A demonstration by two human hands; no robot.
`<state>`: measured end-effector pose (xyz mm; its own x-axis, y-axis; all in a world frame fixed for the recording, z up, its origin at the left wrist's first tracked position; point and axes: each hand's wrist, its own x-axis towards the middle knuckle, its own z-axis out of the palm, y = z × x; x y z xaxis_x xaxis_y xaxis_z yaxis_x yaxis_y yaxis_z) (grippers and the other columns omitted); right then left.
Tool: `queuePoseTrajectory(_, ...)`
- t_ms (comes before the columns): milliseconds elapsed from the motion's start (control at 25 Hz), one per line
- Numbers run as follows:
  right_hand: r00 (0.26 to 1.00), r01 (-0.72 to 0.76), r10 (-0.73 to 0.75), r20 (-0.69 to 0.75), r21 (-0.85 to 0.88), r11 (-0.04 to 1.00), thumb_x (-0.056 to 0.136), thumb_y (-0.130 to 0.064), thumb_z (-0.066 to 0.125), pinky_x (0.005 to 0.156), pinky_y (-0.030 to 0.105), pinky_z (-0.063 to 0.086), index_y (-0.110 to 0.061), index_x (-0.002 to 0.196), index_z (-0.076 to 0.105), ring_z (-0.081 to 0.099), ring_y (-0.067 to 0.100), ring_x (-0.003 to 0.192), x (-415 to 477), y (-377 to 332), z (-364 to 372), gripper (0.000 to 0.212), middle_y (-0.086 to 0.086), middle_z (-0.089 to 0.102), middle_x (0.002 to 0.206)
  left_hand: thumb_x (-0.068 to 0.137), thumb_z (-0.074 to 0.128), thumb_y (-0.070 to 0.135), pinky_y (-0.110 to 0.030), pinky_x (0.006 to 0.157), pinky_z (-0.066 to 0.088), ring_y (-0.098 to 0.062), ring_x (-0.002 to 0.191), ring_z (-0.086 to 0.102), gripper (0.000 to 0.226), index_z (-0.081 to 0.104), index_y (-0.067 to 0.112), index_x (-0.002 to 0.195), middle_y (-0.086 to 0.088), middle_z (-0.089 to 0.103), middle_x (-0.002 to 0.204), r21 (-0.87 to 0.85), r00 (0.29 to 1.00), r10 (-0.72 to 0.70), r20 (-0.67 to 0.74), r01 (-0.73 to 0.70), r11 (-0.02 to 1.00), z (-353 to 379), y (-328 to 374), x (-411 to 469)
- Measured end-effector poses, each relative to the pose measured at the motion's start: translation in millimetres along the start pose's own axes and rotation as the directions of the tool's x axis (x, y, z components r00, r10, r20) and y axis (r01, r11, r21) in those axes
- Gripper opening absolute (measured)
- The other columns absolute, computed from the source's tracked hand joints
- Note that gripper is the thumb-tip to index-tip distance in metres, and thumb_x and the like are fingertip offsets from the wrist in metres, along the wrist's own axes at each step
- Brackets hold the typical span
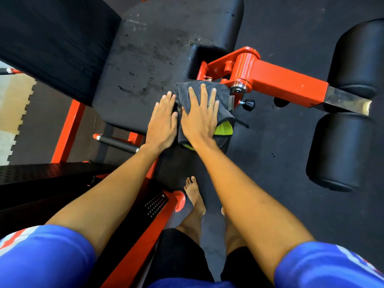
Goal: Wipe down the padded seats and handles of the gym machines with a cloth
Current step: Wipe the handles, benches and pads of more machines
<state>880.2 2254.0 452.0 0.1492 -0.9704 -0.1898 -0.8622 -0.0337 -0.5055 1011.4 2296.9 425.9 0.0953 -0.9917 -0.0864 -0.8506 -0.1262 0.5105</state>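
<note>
The right hand (199,117) lies flat, fingers straight and spread, and presses a dark grey cloth with a yellow-green patch (224,96) onto the near front corner of the black padded seat (145,59). The cloth is bunched under the palm and hangs a little over the seat's edge. The left hand (162,121) rests just beside it, flat on the bare pad with fingers straight and together, holding nothing; its thumb side touches the cloth's edge.

From where I stand, the job looks barely begun on this machine. Dull smears and dark specks run across the middle and far end of the seat, so most of that pad seems unwiped. The black ribbed back pad (52,44) to the left shows no sign either way.

Further out there is more to do: the short black foam handle with an orange tip (118,143) below the seat's left edge, and the two fat black roller pads (355,59) (340,152) at the end of the orange steel arm (280,80).

That arm's pivot sits right against the cloth, with a black adjusting knob (248,104) sticking out beside it. Both could snag the cloth or knock the knuckles on a sweep to the right. The notch in the seat around the pivot looks awkward to reach. Bare feet (194,194) stand on the black rubber floor (291,204), close to the orange frame.
</note>
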Motion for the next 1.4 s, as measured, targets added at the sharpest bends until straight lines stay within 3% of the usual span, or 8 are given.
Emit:
queuePoseTrajectory(280, 0.923, 0.382, -0.384, 0.021, -0.155, 0.911, 0.094, -0.034, 0.055, 0.127, 0.055, 0.015, -0.025, 0.157, 0.044, 0.015, 0.035, 0.158, -67, 32, 9, 0.065, 0.007, 0.03, 0.168, 0.111, 0.027, 0.032, -0.037, 0.128, 0.003, -0.016, 0.157, 0.012, 0.052, 0.03, 0.011, 0.159, -0.005, 0.02, 0.169, -0.066, 0.997, -0.069, -0.046, 0.066, 0.996, -6, -24, -5)
queuePoseTrajectory(440, 0.872, 0.489, -0.481, 0.095, -0.236, 0.84, 0.094, -0.035, 0.054, 0.127, 0.053, 0.015, -0.028, 0.148, 0.055, 0.025, 0.035, 0.156, -2, 22, 6, 0.054, 0.009, 0.042, 0.162, 0.102, 0.04, 0.017, -0.046, 0.122, 0.025, -0.025, 0.147, 0.037, 0.05, 0.044, 0.009, 0.151, -0.01, 0.04, 0.159, -0.04, 0.992, -0.028, -0.123, 0.023, 0.999, -8, -33, 4)
queuePoseTrajectory(560, 0.897, 0.437, -0.392, 0.205, -0.272, 0.857, 0.1, -0.04, 0.052, 0.129, 0.05, 0.005, -0.033, 0.156, 0.044, 0.013, 0.032, 0.159, 46, 6, -6, 0.057, 0.004, 0.029, 0.169, 0.104, 0.041, 0.02, -0.045, 0.116, 0.032, -0.025, 0.14, 0.043, 0.045, 0.047, 0.01, 0.147, -0.007, 0.049, 0.151, 0.036, 0.992, -0.03, -0.119, 0.034, 0.999, -13, -34, 14)
queuePoseTrajectory(760, 0.964, 0.266, -0.263, 0.046, -0.257, 0.929, 0.094, -0.042, 0.058, 0.128, 0.052, 0.01, -0.026, 0.159, 0.039, 0.012, 0.032, 0.159, 5, 17, -17, 0.069, 0.003, 0.026, 0.17, 0.108, 0.034, 0.031, -0.042, 0.122, 0.019, -0.023, 0.149, 0.026, 0.048, 0.04, 0.021, 0.154, 0.0, 0.033, 0.162, 0.097, 0.988, -0.109, -0.112, 0.12, 0.988, -15, -34, 29)
queuePoseTrajectory(960, 0.809, 0.587, -0.534, 0.248, -0.281, 0.759, 0.09, -0.041, 0.049, 0.126, 0.051, 0.015, -0.025, 0.152, 0.051, 0.025, 0.034, 0.156, -11, 25, -14, 0.064, 0.004, 0.043, 0.162, 0.112, 0.029, 0.029, -0.042, 0.128, 0.001, -0.018, 0.158, 0.006, 0.049, 0.029, 0.021, 0.16, 0.0, 0.018, 0.17, 0.037, 0.994, -0.084, -0.065, 0.087, 0.996, -7, -44, 30)
queuePoseTrajectory(1080, 0.72, 0.679, -0.545, 0.43, -0.276, 0.68, 0.095, -0.046, 0.053, 0.127, 0.045, 0.003, -0.03, 0.159, 0.038, 0.013, 0.03, 0.159, 50, 5, -19, 0.068, 0.001, 0.031, 0.168, 0.105, 0.034, 0.022, -0.042, 0.128, 0.002, -0.017, 0.157, 0.009, 0.055, 0.031, 0.02, 0.159, 0.0, 0.02, 0.169, -0.005, 0.992, -0.101, -0.079, 0.101, 0.995, -9, -43, 30)
queuePoseTrajectory(1280, 0.883, 0.453, -0.366, 0.294, -0.326, 0.83, 0.097, -0.049, 0.054, 0.128, 0.05, 0.008, -0.024, 0.161, 0.032, 0.014, 0.037, 0.158, 77, 6, -26, 0.073, 0.005, 0.023, 0.171, 0.109, 0.033, 0.023, -0.039, 0.128, 0.004, -0.015, 0.157, 0.013, 0.048, 0.035, 0.022, 0.158, 0.003, 0.025, 0.167, 0.004, 0.985, -0.128, -0.117, 0.13, 0.992, -10, -37, 29)
queuePoseTrajectory(1400, 0.846, 0.532, -0.474, 0.245, -0.305, 0.79, 0.089, -0.045, 0.059, 0.127, 0.052, 0.013, -0.019, 0.154, 0.045, 0.021, 0.036, 0.156, 20, 20, -24, 0.071, 0.005, 0.038, 0.164, 0.111, 0.031, 0.023, -0.04, 0.128, 0.005, -0.014, 0.157, 0.014, 0.046, 0.037, 0.022, 0.157, 0.002, 0.027, 0.167, -0.013, 0.984, -0.116, -0.135, 0.115, 0.993, -9, -36, 27)
